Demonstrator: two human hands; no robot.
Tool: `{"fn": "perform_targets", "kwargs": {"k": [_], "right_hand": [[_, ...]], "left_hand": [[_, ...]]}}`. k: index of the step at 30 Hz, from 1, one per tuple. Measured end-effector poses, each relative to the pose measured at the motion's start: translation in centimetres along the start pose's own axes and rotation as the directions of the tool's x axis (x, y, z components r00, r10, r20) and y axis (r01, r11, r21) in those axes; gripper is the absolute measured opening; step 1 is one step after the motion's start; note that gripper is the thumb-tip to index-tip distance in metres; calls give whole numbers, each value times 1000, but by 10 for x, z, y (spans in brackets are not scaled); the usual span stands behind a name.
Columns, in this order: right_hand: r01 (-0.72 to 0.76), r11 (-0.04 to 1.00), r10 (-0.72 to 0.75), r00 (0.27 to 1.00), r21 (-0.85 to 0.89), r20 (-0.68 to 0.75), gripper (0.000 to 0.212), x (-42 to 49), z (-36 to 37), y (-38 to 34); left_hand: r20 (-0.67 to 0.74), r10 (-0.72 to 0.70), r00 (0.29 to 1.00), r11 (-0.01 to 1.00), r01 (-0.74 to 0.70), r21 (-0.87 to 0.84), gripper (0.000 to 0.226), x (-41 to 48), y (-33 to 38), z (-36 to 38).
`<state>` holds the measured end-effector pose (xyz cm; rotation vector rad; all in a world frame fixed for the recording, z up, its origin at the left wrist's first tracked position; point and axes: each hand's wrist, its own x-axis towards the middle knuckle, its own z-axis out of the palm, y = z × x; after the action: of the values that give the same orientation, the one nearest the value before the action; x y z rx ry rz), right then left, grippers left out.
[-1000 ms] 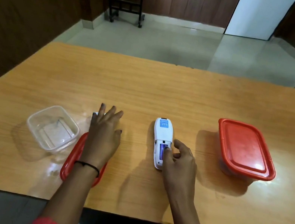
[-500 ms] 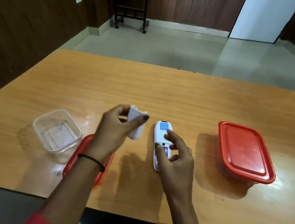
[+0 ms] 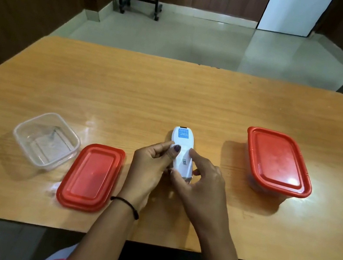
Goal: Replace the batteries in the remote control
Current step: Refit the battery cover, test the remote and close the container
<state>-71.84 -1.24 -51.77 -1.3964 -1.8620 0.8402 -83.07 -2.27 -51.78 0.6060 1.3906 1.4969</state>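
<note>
A white remote control lies face down on the wooden table, a blue label near its far end. Its white battery cover sits over the back of the remote's near half, hiding the batteries. My left hand grips the cover and the remote's left side, thumb pressed on top. My right hand holds the right side, with its index finger on the cover and its thumb at the near end.
A clear lidless plastic container stands at the left, with its red lid lying beside it. A closed container with a red lid stands at the right. The table's near edge runs just below my wrists.
My left hand picked up the battery cover from the table at the left, carried it to the remote and set it on the back. The battery that showed earlier is now covered.
</note>
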Motion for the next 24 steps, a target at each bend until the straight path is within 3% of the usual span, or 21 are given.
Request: {"fn": "perform_targets", "kwargs": {"k": [4,6,10,16,19,22,24], "right_hand": [[-39,994,23,988,-99,-155,52,-1,5,1],[-69,981,37,984,-183,-174,51,-2,10,1],[-128,963,93,984,-239,-155,55,-1,24,1],[-48,952,12,993,-302,-120,57,-6,37,3],[-50,965,6,986,-259,-166,53,-5,35,4],[-61,997,52,975,-37,-216,48,-6,24,-2],[-28,997,44,977,79,-209,44,-9,19,-10]], "left_hand": [[-19,139,990,977,-134,164,13,7,-2,-5],[-73,149,986,968,-131,213,17,9,-4,-8],[46,-45,998,999,46,-19,19,6,-3,-5],[92,-91,992,978,106,-177,20,4,1,-5],[93,-125,988,955,145,-258,16,5,2,-8],[131,-165,978,933,198,-301,19,6,1,-7],[174,-232,957,912,276,-303,33,6,-1,-6]]}}
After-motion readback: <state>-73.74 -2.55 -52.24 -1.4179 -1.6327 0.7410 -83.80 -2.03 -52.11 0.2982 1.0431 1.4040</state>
